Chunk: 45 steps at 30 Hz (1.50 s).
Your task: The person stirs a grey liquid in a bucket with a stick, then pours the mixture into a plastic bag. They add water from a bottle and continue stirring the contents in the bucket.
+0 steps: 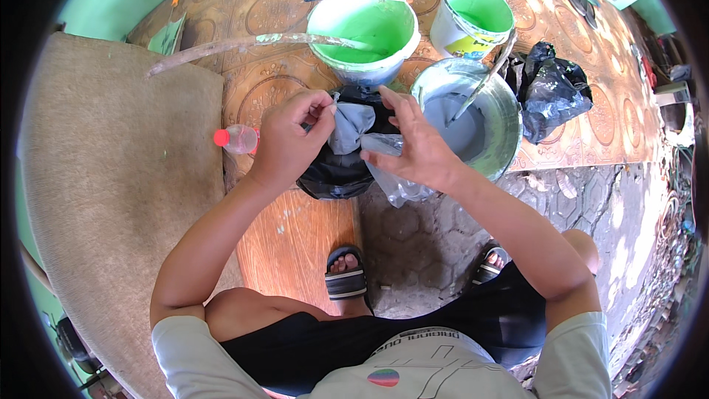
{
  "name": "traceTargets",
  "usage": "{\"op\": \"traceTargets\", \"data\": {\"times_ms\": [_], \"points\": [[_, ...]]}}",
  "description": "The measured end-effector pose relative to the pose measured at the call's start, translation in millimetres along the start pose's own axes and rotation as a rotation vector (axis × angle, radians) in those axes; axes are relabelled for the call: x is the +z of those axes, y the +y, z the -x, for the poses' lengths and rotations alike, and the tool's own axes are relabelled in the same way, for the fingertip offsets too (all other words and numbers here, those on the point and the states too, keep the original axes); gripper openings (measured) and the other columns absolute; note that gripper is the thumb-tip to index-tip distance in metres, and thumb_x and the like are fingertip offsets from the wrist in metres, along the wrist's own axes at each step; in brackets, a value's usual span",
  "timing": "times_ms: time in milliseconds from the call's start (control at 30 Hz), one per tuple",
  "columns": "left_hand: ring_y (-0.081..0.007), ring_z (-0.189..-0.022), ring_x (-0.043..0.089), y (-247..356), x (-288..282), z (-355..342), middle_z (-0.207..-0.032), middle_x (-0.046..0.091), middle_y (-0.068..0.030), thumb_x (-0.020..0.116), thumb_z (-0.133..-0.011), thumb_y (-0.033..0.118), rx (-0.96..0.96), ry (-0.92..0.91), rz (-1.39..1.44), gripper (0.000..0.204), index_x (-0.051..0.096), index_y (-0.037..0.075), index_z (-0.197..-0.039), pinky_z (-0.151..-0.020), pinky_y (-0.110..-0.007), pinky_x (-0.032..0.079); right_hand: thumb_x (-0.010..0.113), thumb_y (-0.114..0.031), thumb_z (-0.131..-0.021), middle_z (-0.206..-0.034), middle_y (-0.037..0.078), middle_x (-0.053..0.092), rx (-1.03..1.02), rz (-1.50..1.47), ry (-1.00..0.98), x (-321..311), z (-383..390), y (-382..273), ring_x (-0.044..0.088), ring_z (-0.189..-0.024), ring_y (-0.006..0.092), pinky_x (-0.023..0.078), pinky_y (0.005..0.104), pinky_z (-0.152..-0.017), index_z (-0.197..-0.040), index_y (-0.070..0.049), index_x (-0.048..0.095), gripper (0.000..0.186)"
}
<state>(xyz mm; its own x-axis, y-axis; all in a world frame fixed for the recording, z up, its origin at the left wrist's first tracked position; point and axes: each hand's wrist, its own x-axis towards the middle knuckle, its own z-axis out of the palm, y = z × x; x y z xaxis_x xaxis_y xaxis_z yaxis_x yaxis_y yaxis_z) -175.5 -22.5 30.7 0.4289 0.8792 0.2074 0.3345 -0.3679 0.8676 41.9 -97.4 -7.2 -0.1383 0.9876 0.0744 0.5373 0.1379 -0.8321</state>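
Observation:
My left hand (295,129) is closed, thumb and fingertips pinching the upper edge of a small bag of grey paste (348,132). My right hand (417,140) is at the bag's other side, thumb and fingers spread. Crumpled clear plastic (402,183) hangs below the right palm; whether it joins the grey bag is hidden. Beneath both hands sits a black plastic bag (336,176), partly covered by them. Just right of my right hand stands a metal basin (509,133) of grey liquid with a stick (489,74) leaning in it.
Behind are a bucket of green paint (362,67) with a long stick (221,46) across its rim and a smaller green-stained bucket (473,22). Black plastic (554,93) lies right. A red-capped bottle (240,139) and brown mat (125,155) are left. The tiled ledge ends above paving (413,251).

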Motion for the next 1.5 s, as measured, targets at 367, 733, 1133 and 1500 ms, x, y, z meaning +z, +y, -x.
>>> {"op": "traceTargets", "data": {"times_ms": [367, 733, 1133, 1500], "points": [[-0.0079, -0.084, 0.064, 144.3, -14.0, -10.4, -0.094, 0.066, -0.0027, 0.067, -0.093, -0.002, 0.119, -0.149, -0.004, 0.014, 0.064, -0.002, -0.107, -0.074, -0.024, 0.054, 0.094, -0.033, -0.068, -0.145, 0.018, 0.045, -0.053, -0.75, 0.099, 4.3, 8.1, -46.8, 0.045, -0.135, 0.0287, 0.036, 0.0384, -0.114, -0.155, 0.002, 0.021, 0.119], [-0.0089, -0.077, 0.064, 153.6, 105.6, -55.4, -0.083, 0.071, -0.0067, 0.07, -0.087, 0.008, -0.042, -0.767, -0.164, 0.013, 0.07, -0.004, -0.092, -0.069, -0.027, 0.052, 0.074, -0.051, -0.088, -0.14, 0.007, 0.051, 0.327, -1.341, 0.268, 36.6, 92.0, -17.7, 0.045, -0.132, 0.0179, 0.035, 0.0368, -0.111, -0.15, -0.004, 0.036, 0.087], [-0.0168, -0.08, 0.07, 89.1, 192.4, -61.2, -0.086, 0.074, -0.0132, 0.072, -0.084, 0.013, -0.18, -0.885, -0.17, 0.021, 0.072, -0.005, -0.095, -0.075, -0.03, 0.055, 0.069, -0.048, -0.092, -0.122, 0.012, 0.063, 0.552, -1.661, 0.385, 38.1, 105.5, 16.8, 0.067, -0.104, 0.0242, 0.057, 0.0423, -0.083, -0.138, -0.008, 0.049, 0.065], [-0.0112, -0.082, 0.067, 61.8, 203.0, -66.2, -0.089, 0.072, -0.0078, 0.074, -0.088, 0.011, -0.248, -0.92, -0.2, 0.02, 0.069, -0.005, -0.1, -0.076, -0.027, 0.054, 0.075, -0.044, -0.087, -0.122, 0.013, 0.063, 0.562, -1.914, 0.45, 34.4, 98.8, 12.7, 0.067, -0.103, 0.0278, 0.061, 0.0481, -0.078, -0.139, -0.006, 0.046, 0.07]]}}
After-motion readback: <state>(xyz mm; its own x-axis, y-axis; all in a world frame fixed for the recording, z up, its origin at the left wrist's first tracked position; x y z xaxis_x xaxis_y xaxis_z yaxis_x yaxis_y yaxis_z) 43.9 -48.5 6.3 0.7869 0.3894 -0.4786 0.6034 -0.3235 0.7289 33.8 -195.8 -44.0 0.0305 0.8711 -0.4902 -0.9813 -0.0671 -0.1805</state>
